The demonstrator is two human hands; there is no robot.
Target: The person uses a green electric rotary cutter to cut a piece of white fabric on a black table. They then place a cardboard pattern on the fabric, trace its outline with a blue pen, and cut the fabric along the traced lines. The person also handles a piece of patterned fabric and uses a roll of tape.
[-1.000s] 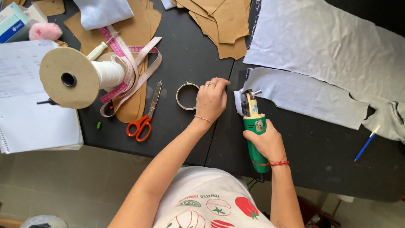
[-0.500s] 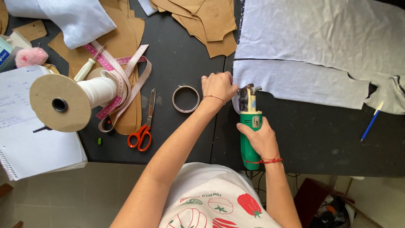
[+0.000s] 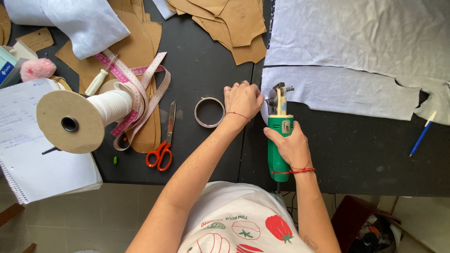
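Cutter (image 3: 280, 136) stood lengthwise near-to-far, blade at fabric's (image 3: 337, 91) left edge; right hand (image 3: 289, 146) gripped its green body; left hand (image 3: 243, 99) lay flat, just left of blade, pinning cloth.

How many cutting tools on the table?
2: an electric cutter gripped by the right hand at the cloth edge, and scissors lying left of the left hand. Others may be hidden under the card patterns.

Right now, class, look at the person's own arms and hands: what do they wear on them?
Both arms are bare, with no sleeves reaching them. The left hand has rings on its fingers and a thin red thread at the wrist. The right hand has a red cord bracelet at its wrist. No gloves, no watch.
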